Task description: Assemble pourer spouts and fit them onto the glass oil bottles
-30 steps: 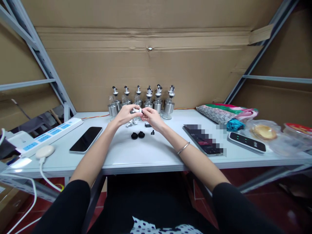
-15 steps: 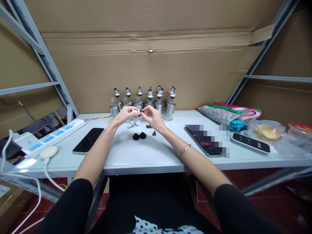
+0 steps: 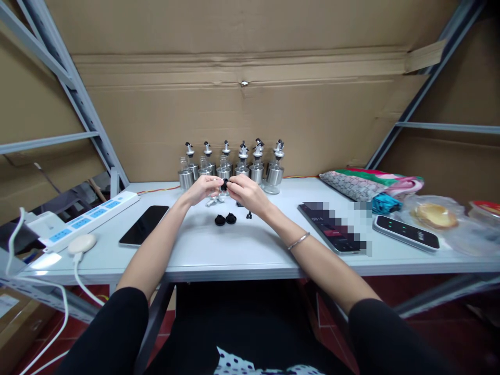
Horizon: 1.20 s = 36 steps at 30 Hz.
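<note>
My left hand point(image 3: 203, 189) and my right hand point(image 3: 247, 190) meet above the white table, fingertips pinched on a small black part point(image 3: 224, 184) between them. Some of that part is hidden by the fingers. Below the hands lie white spout pieces point(image 3: 213, 200), partly covered. Two round black caps point(image 3: 225, 219) sit side by side nearer the front edge. Tiny black pieces point(image 3: 249, 215) lie to their right. Behind my hands stand several glass and steel bottles point(image 3: 275, 175); some have silver spouts, and some at the left have open necks.
On the left are a power strip point(image 3: 89, 221), a white charging disc point(image 3: 82, 244) and a dark phone point(image 3: 144, 225). At the right lie another phone point(image 3: 330, 227), a black-topped device point(image 3: 406, 233), a patterned bag point(image 3: 353, 184) and wrapped food point(image 3: 435, 214).
The black part now shows larger between my fingertips, and the white piece at my left fingers is mostly hidden. My right fingers have closed in over the part. The view has shifted slightly.
</note>
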{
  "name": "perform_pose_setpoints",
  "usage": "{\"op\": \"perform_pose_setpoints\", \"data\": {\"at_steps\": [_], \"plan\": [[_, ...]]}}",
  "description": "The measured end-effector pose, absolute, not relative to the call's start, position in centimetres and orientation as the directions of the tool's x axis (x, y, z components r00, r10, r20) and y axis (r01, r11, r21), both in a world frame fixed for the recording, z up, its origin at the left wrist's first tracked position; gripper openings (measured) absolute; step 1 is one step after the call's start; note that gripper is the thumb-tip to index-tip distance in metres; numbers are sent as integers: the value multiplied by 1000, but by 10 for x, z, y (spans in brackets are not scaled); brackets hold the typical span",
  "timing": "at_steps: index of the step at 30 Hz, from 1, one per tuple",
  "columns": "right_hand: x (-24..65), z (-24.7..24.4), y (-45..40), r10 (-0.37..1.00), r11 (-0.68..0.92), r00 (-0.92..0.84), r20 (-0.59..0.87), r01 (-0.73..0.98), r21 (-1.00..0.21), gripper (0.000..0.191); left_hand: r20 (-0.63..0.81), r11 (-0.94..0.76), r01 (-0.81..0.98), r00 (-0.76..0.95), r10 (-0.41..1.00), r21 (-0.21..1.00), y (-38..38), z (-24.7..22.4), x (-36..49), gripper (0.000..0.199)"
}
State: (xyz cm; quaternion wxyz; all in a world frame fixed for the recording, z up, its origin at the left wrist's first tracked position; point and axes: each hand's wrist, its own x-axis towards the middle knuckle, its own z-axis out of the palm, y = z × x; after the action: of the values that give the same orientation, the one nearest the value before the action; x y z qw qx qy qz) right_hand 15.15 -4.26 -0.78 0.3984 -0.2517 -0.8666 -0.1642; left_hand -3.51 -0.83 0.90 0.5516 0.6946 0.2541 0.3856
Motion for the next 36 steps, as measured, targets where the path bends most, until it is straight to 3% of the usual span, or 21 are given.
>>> {"op": "perform_pose_setpoints", "data": {"at_steps": [3,6,9,12,15,19,30,36], "plan": [[154,-11,-41,342,855,-517,785,518,-31,18,253,-261,-68,562,788,963,-9,6,-34,33],[155,-13,-38,541,824,-329,774,390,-411,16,301,-358,17,503,810,934,-12,5,-30,31],[155,-12,-35,801,597,-198,564,193,-779,26,373,-458,96,446,813,884,-16,3,-23,40],[157,-10,-33,889,420,-232,394,74,-904,30,435,-531,124,437,788,838,-15,1,-19,44],[157,-10,-32,887,397,-274,371,42,-917,28,478,-612,234,441,759,756,-12,-1,-21,42],[156,-14,-32,853,504,-247,459,164,-848,18,466,-638,355,461,755,684,-8,-1,-27,41],[159,-13,-35,691,717,-323,647,423,-555,11,263,-517,404,535,803,755,-12,4,-31,40],[162,-14,-31,610,778,-377,697,449,-438,15,294,-578,455,553,780,677,-6,0,-35,40]]}}
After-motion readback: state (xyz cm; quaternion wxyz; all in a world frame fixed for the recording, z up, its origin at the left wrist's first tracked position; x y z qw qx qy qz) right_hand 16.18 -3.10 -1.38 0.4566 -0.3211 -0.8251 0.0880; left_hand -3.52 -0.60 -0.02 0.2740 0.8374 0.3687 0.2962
